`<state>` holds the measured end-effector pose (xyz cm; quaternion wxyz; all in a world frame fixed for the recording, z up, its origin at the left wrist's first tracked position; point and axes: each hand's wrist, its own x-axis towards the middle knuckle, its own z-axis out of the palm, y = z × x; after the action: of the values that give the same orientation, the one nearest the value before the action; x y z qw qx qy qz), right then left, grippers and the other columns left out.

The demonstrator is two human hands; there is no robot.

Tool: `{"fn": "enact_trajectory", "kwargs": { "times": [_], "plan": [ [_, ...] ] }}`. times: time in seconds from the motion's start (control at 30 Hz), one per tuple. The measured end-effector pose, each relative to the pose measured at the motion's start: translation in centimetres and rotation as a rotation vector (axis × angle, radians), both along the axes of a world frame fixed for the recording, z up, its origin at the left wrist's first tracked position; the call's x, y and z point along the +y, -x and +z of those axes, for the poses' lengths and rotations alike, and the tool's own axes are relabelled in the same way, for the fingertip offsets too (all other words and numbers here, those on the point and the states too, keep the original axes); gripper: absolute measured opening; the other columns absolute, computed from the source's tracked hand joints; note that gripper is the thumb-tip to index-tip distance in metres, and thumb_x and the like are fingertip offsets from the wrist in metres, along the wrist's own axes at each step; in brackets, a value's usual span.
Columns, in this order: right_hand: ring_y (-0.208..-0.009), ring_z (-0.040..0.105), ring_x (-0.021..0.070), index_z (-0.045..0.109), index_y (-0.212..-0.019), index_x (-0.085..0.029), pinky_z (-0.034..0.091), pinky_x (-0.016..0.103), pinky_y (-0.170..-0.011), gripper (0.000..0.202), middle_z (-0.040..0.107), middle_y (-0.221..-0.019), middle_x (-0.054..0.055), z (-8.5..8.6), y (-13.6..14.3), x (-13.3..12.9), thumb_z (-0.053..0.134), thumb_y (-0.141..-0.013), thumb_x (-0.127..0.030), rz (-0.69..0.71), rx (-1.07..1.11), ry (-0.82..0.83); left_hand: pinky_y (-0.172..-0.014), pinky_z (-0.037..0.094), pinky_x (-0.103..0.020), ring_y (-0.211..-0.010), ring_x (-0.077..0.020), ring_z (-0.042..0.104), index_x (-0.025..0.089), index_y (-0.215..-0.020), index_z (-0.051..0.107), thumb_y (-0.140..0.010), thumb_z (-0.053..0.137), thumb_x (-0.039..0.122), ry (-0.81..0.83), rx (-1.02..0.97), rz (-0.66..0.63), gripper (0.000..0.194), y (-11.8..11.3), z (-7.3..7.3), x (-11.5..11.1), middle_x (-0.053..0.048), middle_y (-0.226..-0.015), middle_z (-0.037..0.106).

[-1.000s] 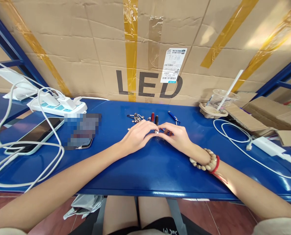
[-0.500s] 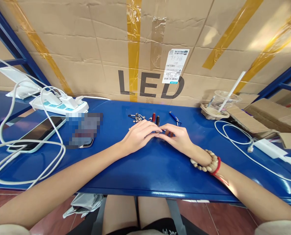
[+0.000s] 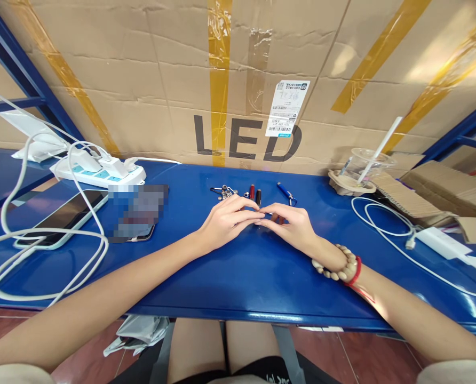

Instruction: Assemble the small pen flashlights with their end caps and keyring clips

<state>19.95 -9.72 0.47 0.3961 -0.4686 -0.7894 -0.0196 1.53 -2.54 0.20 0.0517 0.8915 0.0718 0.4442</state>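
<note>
Over the middle of the blue tabletop (image 3: pixel 230 277), my left hand (image 3: pixel 227 220) and my right hand (image 3: pixel 292 224) meet at the fingertips. Both are closed in a pinch; what they grip is mostly hidden by the fingers, apart from a tiny light glint. Just beyond the hands lie a small red tube (image 3: pixel 252 192) and a black tube (image 3: pixel 258 197). A slim blue tube (image 3: pixel 285 190) with a cord loop rests farther right. Behind my left hand is a pile of small round metal pieces (image 3: pixel 227 192). A beaded bracelet (image 3: pixel 336 269) circles my right wrist.
At left are a power strip (image 3: pixel 132 176), a pale-cased phone (image 3: pixel 62 218) and looping white cables. A dark, partly blurred-out device (image 3: pixel 145 213) lies nearer. At right stand a clear cup (image 3: pixel 366 162) with straw, torn cardboard (image 3: pixel 446 186) and a white charger (image 3: pixel 442 242). A large carton (image 3: pixel 161 80) backs the table.
My fingertips have shifted very slightly against each other, and the glint between them shows less. The other objects have stayed in place.
</note>
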Motion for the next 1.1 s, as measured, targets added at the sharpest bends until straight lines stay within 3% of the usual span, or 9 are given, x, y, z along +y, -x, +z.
{"fn": "enact_trajectory", "kwargs": {
  "times": [0.43, 0.63, 0.8, 1.1],
  "plan": [
    [-0.05, 0.057, 0.0087, 0.066, -0.088, -0.019, 0.047, 0.02, -0.05, 0.021, 0.069, -0.078, 0.003, 0.02, 0.08, -0.03, 0.058, -0.083, -0.038, 0.03, 0.021, -0.058, -0.081, 0.046, -0.029, -0.087, -0.0148, 0.058, 0.018, -0.095, 0.061, -0.087, 0.05, 0.033, 0.095, 0.013, 0.064, 0.02, 0.08, 0.35, -0.35, -0.006, -0.091, 0.064],
    [-0.044, 0.054, 0.0079, 0.066, -0.082, -0.019, 0.047, 0.021, -0.047, 0.023, 0.07, -0.074, 0.002, 0.06, 0.36, 0.02, 0.062, -0.079, -0.042, -0.056, 0.12, -0.072, -0.076, 0.047, -0.028, -0.083, -0.0151, 0.057, 0.017, -0.097, 0.058, -0.081, 0.057, 0.042, 0.203, 0.037, 0.065, 0.03, 0.24, 0.32, -0.06, -0.006, -0.091, 0.063],
    [-0.043, 0.053, 0.007, 0.065, -0.086, -0.019, 0.047, 0.02, -0.045, 0.018, 0.07, -0.077, 0.002, 0.06, 0.59, 0.02, 0.063, -0.08, -0.036, -0.043, 0.154, -0.077, -0.079, 0.047, -0.028, -0.087, -0.0163, 0.058, 0.017, -0.093, 0.059, -0.078, 0.059, 0.047, 0.158, 0.07, 0.037, 0.034, 0.18, 0.13, 0.33, -0.006, -0.091, 0.063],
    [-0.05, 0.054, 0.0076, 0.065, -0.087, -0.018, 0.048, 0.02, -0.046, 0.014, 0.067, -0.086, 0.005, 0.08, 0.37, 0.07, 0.064, -0.08, -0.031, 0.06, 0.13, -0.079, -0.077, 0.047, -0.026, -0.086, -0.0146, 0.059, 0.018, -0.09, 0.058, -0.086, 0.052, 0.037, 0.09, 0.127, 0.109, 0.021, 0.13, 0.01, 0.27, -0.005, -0.088, 0.063]
  ]
}}
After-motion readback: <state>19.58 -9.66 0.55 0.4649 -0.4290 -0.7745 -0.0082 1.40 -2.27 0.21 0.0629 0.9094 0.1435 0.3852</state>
